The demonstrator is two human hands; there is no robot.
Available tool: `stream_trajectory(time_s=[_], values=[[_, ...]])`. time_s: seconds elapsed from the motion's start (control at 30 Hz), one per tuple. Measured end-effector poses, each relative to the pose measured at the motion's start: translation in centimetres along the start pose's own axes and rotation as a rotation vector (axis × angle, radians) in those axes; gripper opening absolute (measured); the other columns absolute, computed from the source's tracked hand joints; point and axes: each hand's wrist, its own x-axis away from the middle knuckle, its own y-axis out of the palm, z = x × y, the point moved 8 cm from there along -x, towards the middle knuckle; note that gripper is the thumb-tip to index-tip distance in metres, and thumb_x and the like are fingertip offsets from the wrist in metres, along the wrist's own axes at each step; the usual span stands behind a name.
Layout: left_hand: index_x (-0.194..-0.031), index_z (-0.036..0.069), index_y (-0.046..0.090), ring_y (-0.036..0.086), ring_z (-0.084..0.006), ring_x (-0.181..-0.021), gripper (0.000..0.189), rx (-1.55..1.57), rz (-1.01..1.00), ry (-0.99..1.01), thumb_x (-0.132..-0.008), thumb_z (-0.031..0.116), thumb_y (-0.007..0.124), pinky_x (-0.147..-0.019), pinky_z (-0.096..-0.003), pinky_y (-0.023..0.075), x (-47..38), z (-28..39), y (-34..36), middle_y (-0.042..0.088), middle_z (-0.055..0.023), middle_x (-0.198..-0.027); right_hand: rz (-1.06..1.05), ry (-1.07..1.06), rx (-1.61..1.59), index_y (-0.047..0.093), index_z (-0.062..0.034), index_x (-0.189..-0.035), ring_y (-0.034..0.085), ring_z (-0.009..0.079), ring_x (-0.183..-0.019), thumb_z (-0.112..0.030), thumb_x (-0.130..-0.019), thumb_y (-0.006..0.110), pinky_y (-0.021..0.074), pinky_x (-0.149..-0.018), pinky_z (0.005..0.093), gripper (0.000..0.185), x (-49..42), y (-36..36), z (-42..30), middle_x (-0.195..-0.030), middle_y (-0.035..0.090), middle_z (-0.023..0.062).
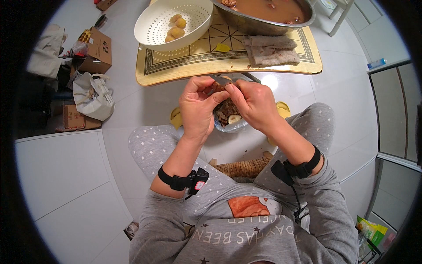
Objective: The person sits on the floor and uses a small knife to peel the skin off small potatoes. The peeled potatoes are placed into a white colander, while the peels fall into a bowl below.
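Observation:
My left hand (197,105) pinches a reddish-brown nut piece (218,87) between thumb and fingers, mostly hidden by the fingertips. My right hand (257,102) grips a small knife; its dark blade (221,79) lies against the top of the piece, and the handle is hidden in the fist. Both hands meet just short of the table edge. Beneath them stands a bin lined with a plastic bag (230,128), holding brown peelings (227,110) and a pale cut piece (234,119).
On the low wooden table (184,71) are a white colander (150,29) with several yellow peeled nuts (178,32), a steel basin (263,29) of brown water with nuts in it, and a folded cloth (272,52). Cardboard boxes (100,49) and a white bag (94,95) stand left.

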Motion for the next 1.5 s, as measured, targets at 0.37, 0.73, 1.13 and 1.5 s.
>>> stream_trajectory(time_s=[0.37, 0.73, 1.13, 1.5], values=[[-0.102, 0.0, 0.055, 0.065, -0.0196, -0.087, 0.027, 0.146, 0.054, -0.176, -0.08, -0.002, 0.07, -0.079, -0.0298, 0.0577, -0.4, -1.4, -0.7, 0.064, -0.0109, -0.098, -0.031, 0.108, -0.301, 0.06, -0.001, -0.064, 0.049, 0.0277, -0.046, -0.034, -0.094, 0.052, 0.0386, -0.047, 0.0366, 0.045, -0.2, -0.5, 1.3, -0.051, 0.049, 0.0149], [-0.104, -0.001, 0.055, 0.066, -0.0239, -0.09, 0.027, 0.192, 0.018, -0.206, -0.081, 0.0, 0.069, -0.08, -0.031, 0.0579, -0.2, -1.2, -0.1, 0.064, -0.0126, -0.101, -0.005, 0.228, -0.329, 0.057, 0.0001, -0.062, 0.05, 0.0259, -0.048, -0.032, -0.099, 0.043, 0.04, -0.05, 0.0363, 0.051, 0.6, -0.2, 2.7, -0.052, 0.051, 0.0149], [-0.102, 0.001, 0.056, 0.064, -0.0147, -0.085, 0.028, 0.146, 0.004, -0.182, -0.078, -0.006, 0.07, -0.079, -0.0284, 0.0564, -0.1, -1.9, -0.2, 0.065, -0.0096, -0.097, -0.011, 0.177, -0.309, 0.06, 0.0023, -0.073, 0.05, 0.0195, -0.043, -0.032, -0.089, 0.063, 0.0389, -0.044, 0.0331, 0.038, 0.5, 0.3, 1.7, -0.052, 0.052, 0.0151], [-0.101, 0.002, 0.057, 0.065, -0.014, -0.084, 0.028, 0.155, 0.0, -0.17, -0.077, -0.007, 0.07, -0.078, -0.0264, 0.0556, 0.0, -2.1, -0.3, 0.065, -0.0094, -0.096, -0.013, 0.187, -0.237, 0.059, 0.0018, -0.071, 0.05, 0.026, -0.045, -0.034, -0.089, 0.062, 0.0391, -0.046, 0.0362, 0.04, 0.4, 0.3, 1.5, -0.054, 0.052, 0.0164]])
